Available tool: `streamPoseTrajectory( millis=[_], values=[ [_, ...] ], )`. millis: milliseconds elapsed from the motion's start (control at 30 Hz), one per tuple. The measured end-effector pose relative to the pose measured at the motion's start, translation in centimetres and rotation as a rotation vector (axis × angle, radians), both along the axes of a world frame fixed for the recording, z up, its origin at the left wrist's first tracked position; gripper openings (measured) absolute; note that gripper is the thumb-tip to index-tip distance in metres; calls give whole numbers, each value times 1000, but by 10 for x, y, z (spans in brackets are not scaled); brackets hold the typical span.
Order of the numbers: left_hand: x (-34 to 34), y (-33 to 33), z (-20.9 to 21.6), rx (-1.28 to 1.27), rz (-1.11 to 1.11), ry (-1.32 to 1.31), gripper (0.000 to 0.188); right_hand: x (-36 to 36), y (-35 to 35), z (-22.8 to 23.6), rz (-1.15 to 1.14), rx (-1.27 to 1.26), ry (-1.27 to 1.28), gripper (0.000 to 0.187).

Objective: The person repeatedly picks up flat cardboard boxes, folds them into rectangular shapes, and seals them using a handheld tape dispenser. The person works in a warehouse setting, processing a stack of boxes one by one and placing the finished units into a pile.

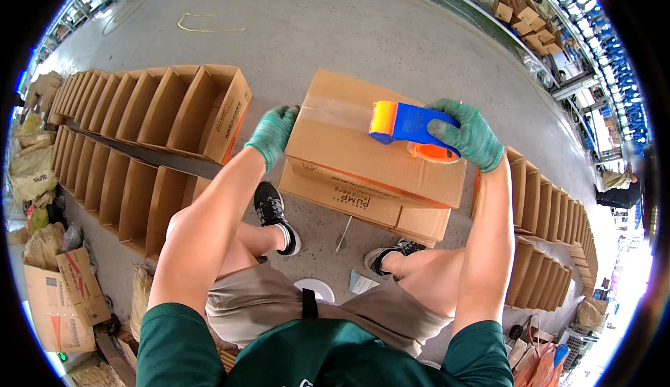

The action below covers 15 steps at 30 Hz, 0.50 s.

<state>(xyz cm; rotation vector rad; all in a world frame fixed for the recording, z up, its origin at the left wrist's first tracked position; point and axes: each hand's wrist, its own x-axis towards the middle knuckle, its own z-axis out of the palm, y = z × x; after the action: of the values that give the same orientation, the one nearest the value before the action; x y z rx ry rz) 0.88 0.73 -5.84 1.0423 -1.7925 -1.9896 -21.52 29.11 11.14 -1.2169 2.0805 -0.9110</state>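
In front of me a closed cardboard box (335, 146) lies on top of another cardboard box (342, 195) with dark print on its side. My right hand (474, 134), in a green knit glove, is closed round a blue tape dispenser (412, 123) with an orange roller. The dispenser rests on the box top, right of its middle. A shiny strip of clear tape (335, 113) runs along the top from the left end toward the dispenser. At the box's left edge my gloved left hand (274, 134) grips the end, its fingertips partly hidden.
Long rows of open cardboard boxes stand on the left (167, 111) and on the right (541, 198). Flattened cartons and bags (59, 296) pile up at the far left. Between my feet is a white round object (315, 289). A yellow strap (209, 30) lies on the floor ahead.
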Motion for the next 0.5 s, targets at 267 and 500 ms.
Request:
streamPoseTrajectory(
  millis=[267,500],
  values=[
    [-17,15,66,-467,-231,165,33,3,4,12,20,38,-157,56],
    [-33,20,64,-382,-414,19,33,-21,21,24,24,200,-43,53]
  ],
)
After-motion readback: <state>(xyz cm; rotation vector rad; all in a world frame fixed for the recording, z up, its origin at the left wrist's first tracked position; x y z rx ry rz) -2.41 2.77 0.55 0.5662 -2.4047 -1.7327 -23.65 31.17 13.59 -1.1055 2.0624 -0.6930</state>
